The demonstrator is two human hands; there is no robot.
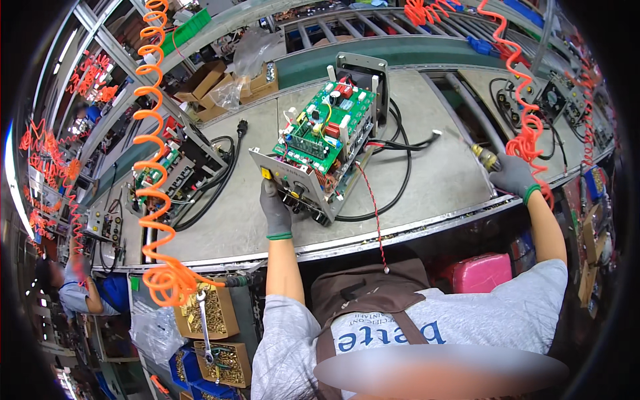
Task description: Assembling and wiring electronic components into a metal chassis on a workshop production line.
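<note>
An open-framed electronic power unit point(327, 127) stands on the worktable in front of me, its green circuit board on top full of components. At the near end is its grey front panel point(293, 179), tilted, with black knobs or sockets low on it. My left hand point(275, 212), in a grey glove with a green cuff, grips the lower left part of this panel; some fingers are hidden. Off to the right, my right hand point(515, 176), gloved alike, is closed around an air screwdriver point(485, 159) with a brass-coloured body. A twisted red-black wire point(377, 217) hangs from the unit over the table edge.
Orange coiled hoses point(152, 133) hang at left and right. Other units point(170, 167) stand to both sides, with black power cords. Behind are cardboard boxes point(203, 83) and a roller conveyor point(333, 30). Below left are boxes of brass fasteners point(223, 313) and a wrench point(204, 323); a co-worker point(90, 293) is far left.
</note>
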